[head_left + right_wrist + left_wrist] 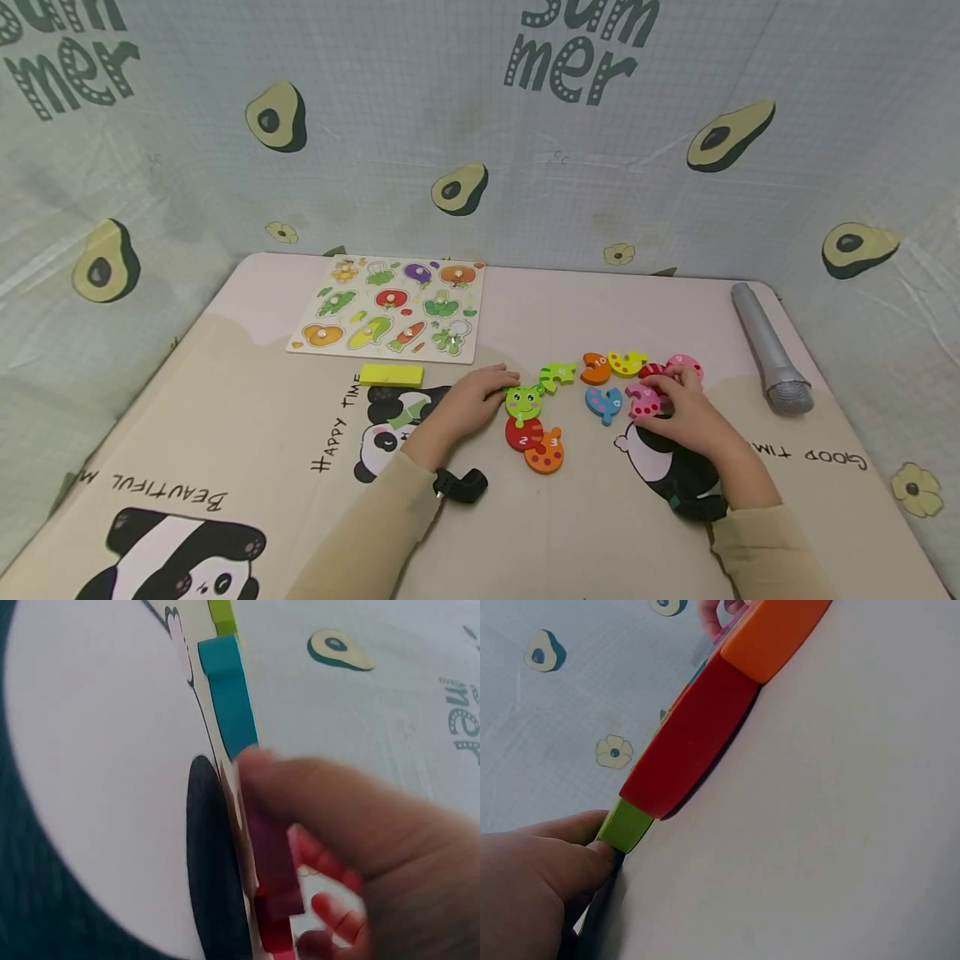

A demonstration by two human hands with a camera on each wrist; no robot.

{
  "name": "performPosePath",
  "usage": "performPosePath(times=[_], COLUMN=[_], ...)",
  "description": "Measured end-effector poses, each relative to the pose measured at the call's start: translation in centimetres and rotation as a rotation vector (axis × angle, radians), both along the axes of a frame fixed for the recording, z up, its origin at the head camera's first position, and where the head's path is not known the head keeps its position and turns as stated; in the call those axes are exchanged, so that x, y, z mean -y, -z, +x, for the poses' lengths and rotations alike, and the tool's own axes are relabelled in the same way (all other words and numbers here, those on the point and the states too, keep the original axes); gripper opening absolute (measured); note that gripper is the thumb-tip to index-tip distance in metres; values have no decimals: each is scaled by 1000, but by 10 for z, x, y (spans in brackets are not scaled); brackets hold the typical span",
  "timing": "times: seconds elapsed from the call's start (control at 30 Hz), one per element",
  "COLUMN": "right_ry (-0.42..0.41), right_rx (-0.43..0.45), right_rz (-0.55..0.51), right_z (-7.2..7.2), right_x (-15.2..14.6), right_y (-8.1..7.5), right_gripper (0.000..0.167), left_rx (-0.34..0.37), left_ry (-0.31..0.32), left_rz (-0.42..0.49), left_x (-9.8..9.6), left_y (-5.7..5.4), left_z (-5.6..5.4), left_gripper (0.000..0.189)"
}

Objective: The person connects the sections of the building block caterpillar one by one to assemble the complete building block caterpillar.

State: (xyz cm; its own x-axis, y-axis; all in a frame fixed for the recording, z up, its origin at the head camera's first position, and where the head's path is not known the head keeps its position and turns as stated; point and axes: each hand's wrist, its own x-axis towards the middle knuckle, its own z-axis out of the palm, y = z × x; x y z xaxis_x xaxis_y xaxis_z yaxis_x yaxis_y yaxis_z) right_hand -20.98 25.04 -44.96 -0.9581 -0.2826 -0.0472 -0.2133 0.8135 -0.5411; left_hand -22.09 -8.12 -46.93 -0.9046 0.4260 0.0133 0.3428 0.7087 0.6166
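A wooden puzzle piece with a green smiling caterpillar head [522, 405] lies joined to a red piece [524, 435] and an orange spotted piece [545, 454]. My left hand [471, 405] holds the green head at its left side; in the left wrist view, the thumb and a finger of the left hand [555, 862] are at its edge. My right hand [692, 414] pinches a pink spotted piece [642, 401] between thumb and fingers. Under and behind those fingers are a dark red piece [652, 369] and another pink piece [686, 364], partly covered.
Loose pieces lie between the hands: blue [603, 404], light green [557, 377], orange [596, 367] and yellow [627, 363]. A vegetable peg board [390, 354] stands back left, with a yellow block [392, 375] before it. A grey microphone [771, 350] lies at the right.
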Motion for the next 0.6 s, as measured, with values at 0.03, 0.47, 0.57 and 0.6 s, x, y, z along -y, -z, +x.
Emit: performPosePath(times=[0.03, 0.47, 0.57, 0.6], right_ry=[-4, -109, -147, -152], right_rx=[-14, 253, 315, 330], right_rz=[-14, -522, -580, -578], right_z=[0, 4, 5, 5], right_x=[0, 23, 28, 30], right_y=[-1, -15, -13, -12], right_gripper=[60, 64, 65, 65], left_rx=[1, 4, 11, 12], left_ry=[0, 5, 0, -1], left_rz=[1, 4, 7, 9], left_x=[0, -1, 0, 0], left_y=[0, -2, -1, -1], left_z=[0, 0, 0, 0], left_gripper=[31, 31, 31, 31])
